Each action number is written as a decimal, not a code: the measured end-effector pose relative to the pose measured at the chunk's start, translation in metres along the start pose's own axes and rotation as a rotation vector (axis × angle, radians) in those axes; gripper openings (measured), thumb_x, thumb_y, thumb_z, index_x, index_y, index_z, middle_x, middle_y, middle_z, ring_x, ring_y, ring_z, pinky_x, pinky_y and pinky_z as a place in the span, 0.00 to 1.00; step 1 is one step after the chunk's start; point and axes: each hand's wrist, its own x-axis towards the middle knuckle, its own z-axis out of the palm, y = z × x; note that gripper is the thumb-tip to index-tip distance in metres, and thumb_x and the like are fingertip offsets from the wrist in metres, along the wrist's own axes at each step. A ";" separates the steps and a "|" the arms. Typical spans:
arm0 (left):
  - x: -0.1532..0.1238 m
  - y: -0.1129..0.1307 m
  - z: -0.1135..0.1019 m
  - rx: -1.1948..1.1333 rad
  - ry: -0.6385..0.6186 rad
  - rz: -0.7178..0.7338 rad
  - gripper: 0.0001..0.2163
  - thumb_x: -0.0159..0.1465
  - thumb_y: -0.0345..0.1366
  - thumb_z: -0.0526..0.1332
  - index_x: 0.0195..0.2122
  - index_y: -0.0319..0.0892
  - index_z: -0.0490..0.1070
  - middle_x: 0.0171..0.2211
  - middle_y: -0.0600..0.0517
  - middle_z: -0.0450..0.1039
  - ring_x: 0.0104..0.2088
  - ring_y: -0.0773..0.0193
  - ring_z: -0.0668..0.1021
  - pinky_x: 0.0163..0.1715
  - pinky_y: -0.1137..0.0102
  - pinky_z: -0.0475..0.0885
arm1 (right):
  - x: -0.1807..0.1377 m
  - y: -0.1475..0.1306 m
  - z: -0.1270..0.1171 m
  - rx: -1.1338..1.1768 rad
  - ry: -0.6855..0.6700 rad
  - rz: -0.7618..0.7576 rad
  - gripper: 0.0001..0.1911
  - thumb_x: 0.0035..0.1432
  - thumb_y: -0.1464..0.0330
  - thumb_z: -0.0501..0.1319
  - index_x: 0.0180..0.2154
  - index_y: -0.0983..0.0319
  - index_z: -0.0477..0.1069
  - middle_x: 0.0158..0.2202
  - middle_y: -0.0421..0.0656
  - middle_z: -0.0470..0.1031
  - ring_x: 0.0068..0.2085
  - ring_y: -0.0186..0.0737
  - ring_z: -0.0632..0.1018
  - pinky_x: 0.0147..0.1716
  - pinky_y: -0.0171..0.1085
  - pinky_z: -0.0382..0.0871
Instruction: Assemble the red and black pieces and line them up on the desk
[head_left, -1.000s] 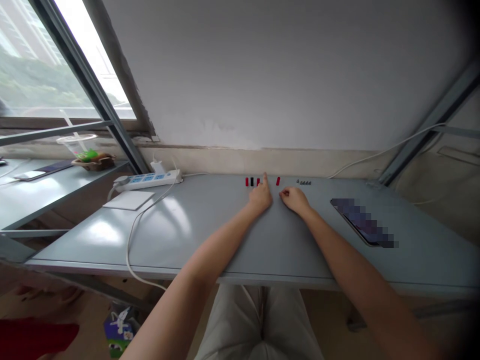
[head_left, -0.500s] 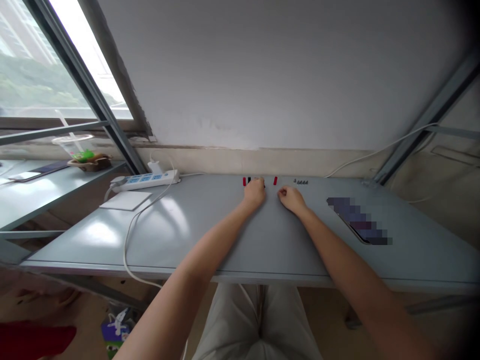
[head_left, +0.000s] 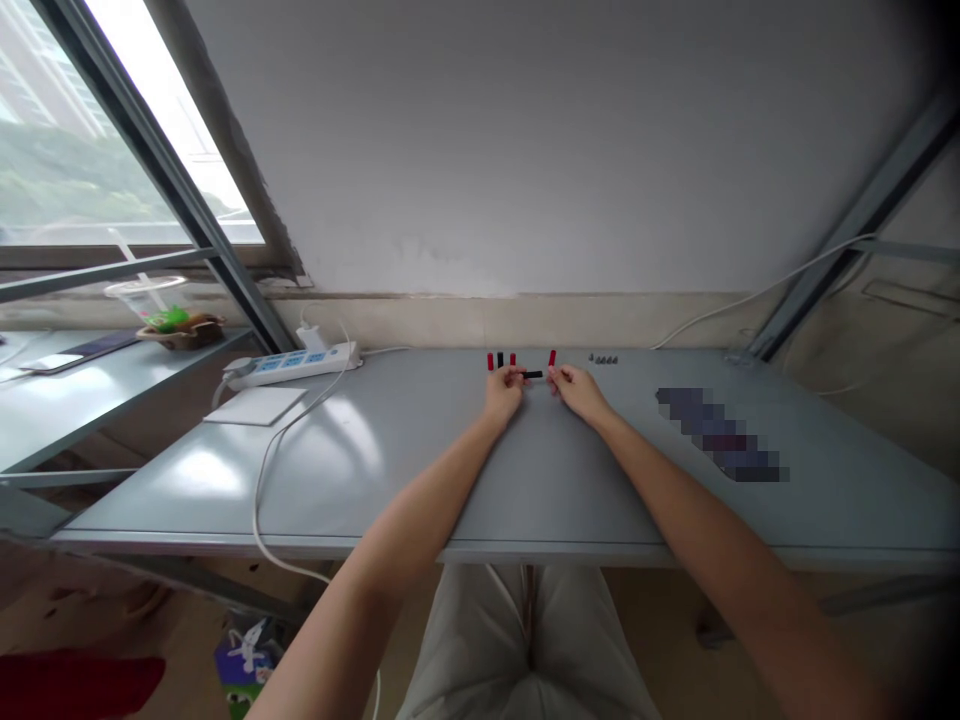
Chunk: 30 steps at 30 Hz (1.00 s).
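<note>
Small black cylinder (head_left: 532, 374) lies on its side between the person's hands, near the back edge of a pale grey metal table (head_left: 337, 480). From where I stand, the work in hand looks like close fingertip handling of this one piece. The left hand (head_left: 502, 392) sits palm down, its fingers drawn narrowly together at the cylinder's nearer end. It may be pinching the piece, but at this size I cannot tell. The right hand (head_left: 576, 392) comes in from the other side, loosely curled, with its fingers just beside the far end; whether they touch the cylinder is also impossible to tell. Both forearms stretch out over the tabletop and angle inward, so the wrists converge toward the middle. Just behind the hands stand slim red cylinders (head_left: 490, 361), three in all, with an upright black cylinder (head_left: 500, 359) between the first two red ones. Farther right, a short row of tiny dark grey parts (head_left: 603, 358) lies along the wall. Off to the left are a white power strip (head_left: 292, 365) and a square white pad (head_left: 256, 405), with a white cable (head_left: 262, 500) trailing over the table edge. To the right lies a phone (head_left: 720, 435), its screen pixelated.
</note>
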 end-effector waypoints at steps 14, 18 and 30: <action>-0.004 0.003 0.002 0.054 -0.018 0.010 0.10 0.58 0.27 0.52 0.39 0.35 0.70 0.29 0.46 0.74 0.28 0.69 0.74 0.29 0.74 0.68 | -0.001 -0.003 0.000 0.173 0.003 0.154 0.16 0.54 0.58 0.52 0.25 0.64 0.67 0.20 0.41 0.68 0.19 0.29 0.63 0.19 0.31 0.57; -0.002 0.000 0.003 0.044 0.007 -0.007 0.10 0.59 0.27 0.52 0.40 0.35 0.69 0.30 0.46 0.74 0.28 0.69 0.73 0.28 0.74 0.67 | -0.002 -0.006 0.000 0.156 -0.017 0.144 0.15 0.54 0.60 0.52 0.26 0.64 0.67 0.22 0.41 0.68 0.19 0.29 0.64 0.20 0.31 0.57; -0.001 0.001 0.000 0.020 0.062 -0.055 0.10 0.60 0.27 0.51 0.39 0.36 0.69 0.29 0.47 0.72 0.27 0.70 0.73 0.26 0.75 0.67 | -0.003 -0.009 0.001 0.167 -0.068 0.149 0.04 0.55 0.68 0.53 0.35 0.61 0.61 0.26 0.41 0.72 0.18 0.28 0.65 0.21 0.31 0.61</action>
